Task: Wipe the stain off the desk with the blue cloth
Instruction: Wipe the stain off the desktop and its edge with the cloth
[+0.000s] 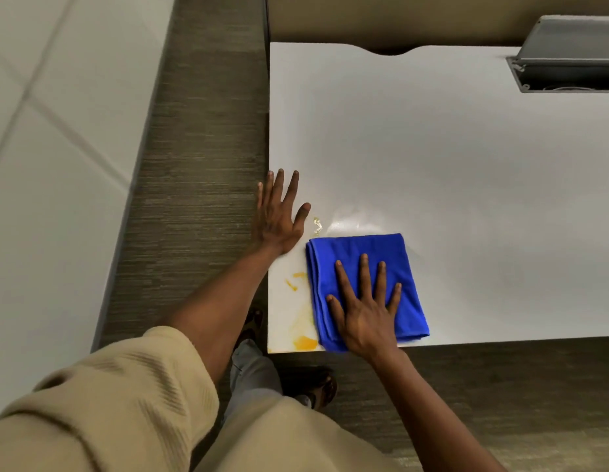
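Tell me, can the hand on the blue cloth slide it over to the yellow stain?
Probably yes. The right hand presses flat on the blue cloth, and the yellow stain lies right beside the cloth's left edge on the desk, with nothing between them.

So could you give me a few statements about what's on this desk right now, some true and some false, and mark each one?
1. The right hand presses flat on the blue cloth. True.
2. The left hand holds the cloth. False: it rests open on the white desk by its left edge.
3. Orange stain shows left of the cloth. True.
4. The cloth is crumpled into a ball. False: it lies folded flat.
5. The grey cable box is open. True.
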Action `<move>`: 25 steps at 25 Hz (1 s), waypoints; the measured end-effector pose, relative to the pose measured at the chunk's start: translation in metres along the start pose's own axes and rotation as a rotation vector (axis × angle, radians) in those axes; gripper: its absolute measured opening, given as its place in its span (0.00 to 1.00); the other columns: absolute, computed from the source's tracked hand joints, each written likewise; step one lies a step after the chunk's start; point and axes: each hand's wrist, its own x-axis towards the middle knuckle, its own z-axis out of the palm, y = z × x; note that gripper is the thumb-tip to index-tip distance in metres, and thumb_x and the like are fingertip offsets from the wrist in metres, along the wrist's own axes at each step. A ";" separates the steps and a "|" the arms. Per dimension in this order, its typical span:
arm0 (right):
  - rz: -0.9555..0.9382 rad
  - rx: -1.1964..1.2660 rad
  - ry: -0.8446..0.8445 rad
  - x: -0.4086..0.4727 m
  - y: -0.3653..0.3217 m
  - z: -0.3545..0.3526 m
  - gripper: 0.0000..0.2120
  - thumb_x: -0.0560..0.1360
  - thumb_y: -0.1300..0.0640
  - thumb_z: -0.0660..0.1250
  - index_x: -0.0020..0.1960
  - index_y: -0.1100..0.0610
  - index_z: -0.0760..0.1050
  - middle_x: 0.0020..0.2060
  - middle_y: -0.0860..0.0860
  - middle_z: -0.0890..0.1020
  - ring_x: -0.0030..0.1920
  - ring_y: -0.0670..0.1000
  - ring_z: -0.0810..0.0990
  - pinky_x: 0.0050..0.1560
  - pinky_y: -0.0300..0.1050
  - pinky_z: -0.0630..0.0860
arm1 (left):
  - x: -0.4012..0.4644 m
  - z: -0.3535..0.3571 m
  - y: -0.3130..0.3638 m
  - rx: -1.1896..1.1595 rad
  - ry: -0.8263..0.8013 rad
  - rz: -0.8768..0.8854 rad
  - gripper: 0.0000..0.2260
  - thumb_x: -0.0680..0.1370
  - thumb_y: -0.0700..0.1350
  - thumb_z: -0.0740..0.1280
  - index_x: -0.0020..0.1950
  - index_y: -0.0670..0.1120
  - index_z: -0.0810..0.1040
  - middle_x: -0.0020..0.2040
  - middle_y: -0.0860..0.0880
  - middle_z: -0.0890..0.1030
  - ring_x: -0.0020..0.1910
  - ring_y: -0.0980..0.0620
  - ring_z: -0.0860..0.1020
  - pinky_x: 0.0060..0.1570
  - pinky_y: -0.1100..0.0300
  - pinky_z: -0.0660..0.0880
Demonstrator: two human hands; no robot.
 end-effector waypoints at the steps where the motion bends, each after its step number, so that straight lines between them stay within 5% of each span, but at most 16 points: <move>1: -0.014 -0.026 0.013 0.013 -0.007 -0.005 0.31 0.82 0.31 0.39 0.79 0.33 0.27 0.82 0.48 0.29 0.80 0.60 0.25 0.75 0.71 0.25 | -0.001 0.001 0.000 -0.015 -0.002 0.004 0.30 0.85 0.57 0.54 0.84 0.50 0.52 0.84 0.42 0.52 0.84 0.43 0.46 0.81 0.43 0.44; 4: -0.161 -0.091 0.042 0.028 -0.021 -0.009 0.30 0.85 0.40 0.44 0.83 0.38 0.33 0.83 0.48 0.34 0.83 0.57 0.30 0.75 0.75 0.29 | -0.001 0.001 -0.002 -0.074 -0.012 -0.004 0.28 0.86 0.55 0.55 0.84 0.49 0.51 0.84 0.43 0.51 0.84 0.44 0.46 0.81 0.43 0.46; 9: -0.236 -0.031 0.105 0.002 -0.008 0.004 0.30 0.85 0.41 0.42 0.85 0.42 0.40 0.85 0.47 0.44 0.85 0.53 0.40 0.81 0.69 0.41 | 0.001 0.001 0.000 -0.134 -0.025 -0.049 0.28 0.86 0.53 0.56 0.84 0.49 0.52 0.84 0.43 0.51 0.84 0.45 0.46 0.81 0.46 0.47; 14: -0.199 -0.033 0.103 0.048 -0.026 -0.015 0.31 0.84 0.36 0.39 0.85 0.41 0.41 0.85 0.45 0.44 0.85 0.53 0.41 0.81 0.68 0.40 | 0.003 0.001 0.000 -0.164 -0.018 -0.043 0.27 0.86 0.51 0.57 0.84 0.48 0.55 0.84 0.43 0.53 0.84 0.45 0.47 0.81 0.48 0.50; 20: -0.134 -0.085 0.169 0.109 -0.044 -0.037 0.30 0.83 0.36 0.49 0.82 0.45 0.61 0.76 0.53 0.66 0.71 0.58 0.60 0.70 0.69 0.61 | 0.003 0.002 -0.003 -0.172 -0.009 -0.026 0.25 0.86 0.48 0.56 0.83 0.46 0.57 0.84 0.41 0.55 0.83 0.43 0.49 0.81 0.46 0.52; 25: 0.053 0.000 0.293 0.106 -0.022 -0.033 0.27 0.83 0.39 0.52 0.78 0.48 0.67 0.73 0.55 0.69 0.70 0.59 0.64 0.67 0.65 0.62 | 0.003 0.001 -0.002 -0.155 0.003 -0.027 0.26 0.86 0.51 0.54 0.83 0.46 0.57 0.84 0.41 0.55 0.83 0.44 0.49 0.81 0.45 0.51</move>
